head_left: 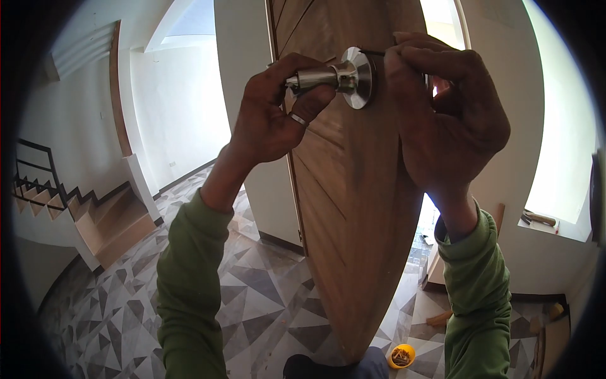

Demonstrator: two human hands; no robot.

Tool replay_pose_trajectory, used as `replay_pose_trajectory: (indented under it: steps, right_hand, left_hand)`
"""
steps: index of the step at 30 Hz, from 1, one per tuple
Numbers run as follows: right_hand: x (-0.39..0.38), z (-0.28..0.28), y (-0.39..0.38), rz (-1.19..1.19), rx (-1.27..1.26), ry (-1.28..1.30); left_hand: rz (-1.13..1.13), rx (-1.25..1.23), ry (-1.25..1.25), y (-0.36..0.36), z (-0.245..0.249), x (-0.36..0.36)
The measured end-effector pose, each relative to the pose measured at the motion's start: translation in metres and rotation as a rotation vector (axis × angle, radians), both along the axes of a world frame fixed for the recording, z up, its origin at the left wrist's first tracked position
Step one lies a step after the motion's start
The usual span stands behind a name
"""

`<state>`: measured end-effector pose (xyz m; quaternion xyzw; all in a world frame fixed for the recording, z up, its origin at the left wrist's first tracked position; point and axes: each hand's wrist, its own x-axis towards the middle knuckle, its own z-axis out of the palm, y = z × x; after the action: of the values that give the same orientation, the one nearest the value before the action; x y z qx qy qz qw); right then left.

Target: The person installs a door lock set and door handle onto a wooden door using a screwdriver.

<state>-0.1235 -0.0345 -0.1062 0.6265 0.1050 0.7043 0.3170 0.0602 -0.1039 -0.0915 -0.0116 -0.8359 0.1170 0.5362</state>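
Observation:
A wooden door [372,177] with slanted grooves stands edge-on in front of me. On its left face sits a round silver rosette [358,78] with a metal knob spindle part [315,79] sticking out to the left. My left hand [278,110], with a ring on one finger, is closed around that metal part, thumb below and fingers above. My right hand [451,110] is at the door's right edge beside the rosette, fingers bent and pressed together; what they hold is hidden. A thin dark piece shows between its fingertips and the rosette.
A yellow bowl [401,356] with small brown items stands on the patterned floor [252,284] near my leg [334,366]. Wooden stairs [113,221] are at the left. A hammer [540,218] lies on the window ledge at the right. Wood pieces [440,318] lie on the floor.

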Motion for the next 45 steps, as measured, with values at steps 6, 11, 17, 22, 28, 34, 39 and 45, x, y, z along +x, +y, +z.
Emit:
replay_pose_trajectory:
  steps: [6,11,17,22,28,34,39,45]
  right_hand:
    - [-0.001,0.000,-0.020,0.088,-0.072,-0.012]
    - [0.003,0.000,-0.019,0.081,-0.034,-0.069]
    - [0.005,0.001,0.006,-0.191,0.053,0.006]
    - [0.000,-0.005,0.001,-0.125,0.134,-0.105]
    - [0.006,-0.010,-0.010,0.022,0.167,-0.189]
    - [0.009,0.000,0.009,-0.073,0.070,-0.019]
    - [0.002,-0.001,-0.005,0.060,0.177,-0.170]
    - [0.000,-0.004,-0.015,-0.102,0.006,-0.104]
  left_hand:
    - [0.210,-0.302,-0.098,0.010,0.015,0.012]
    - [-0.053,0.049,-0.017,0.012,0.009,0.005]
    - [-0.026,0.004,-0.044,0.004,0.011,0.004]
    - [-0.020,-0.095,-0.006,0.002,0.010,0.001]
    - [-0.009,-0.058,-0.033,0.004,0.011,0.002]
    - [-0.067,-0.085,-0.080,0.006,0.013,0.006]
    - [-0.319,0.190,-0.067,-0.017,0.009,0.015]
    - [-0.797,0.213,0.189,-0.022,0.019,0.052]
